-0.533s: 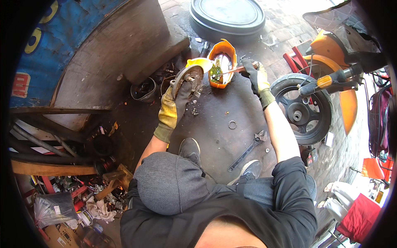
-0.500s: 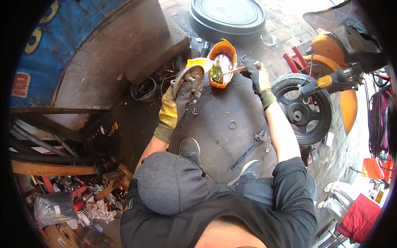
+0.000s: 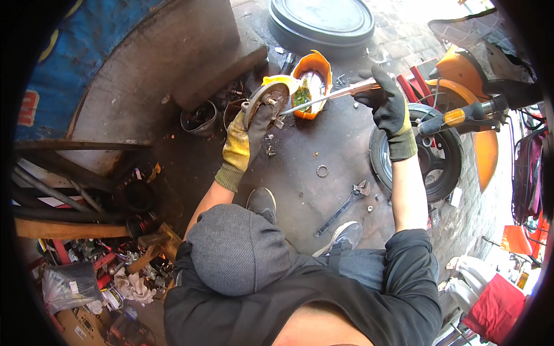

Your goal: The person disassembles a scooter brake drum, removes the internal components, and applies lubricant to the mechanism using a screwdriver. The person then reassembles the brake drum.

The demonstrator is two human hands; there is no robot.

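Holding the round grey metal brake plate (image 3: 266, 102) upright in the yellow-gloved left hand (image 3: 249, 135), fingers clenched around its lower rim, the person works at it with a long slim metal rod tool (image 3: 329, 97) grasped in the black-gloved right hand (image 3: 388, 106). The tool's tip meets the plate's face near its centre; to do this well, I judge the plate should be kept steady and the tip pushed squarely, without slipping toward the glove. Just right of the plate lies an orange plastic shell-shaped tray (image 3: 314, 62), holding greenish liquid and small parts. Left of the plate sits a dark round tin (image 3: 199, 118); its contents are unclear. Beyond the plate rests a large grey round lid (image 3: 321, 20). Below the plate, on the floor, lie a metal ring (image 3: 322, 170) and an adjustable wrench (image 3: 341, 206).
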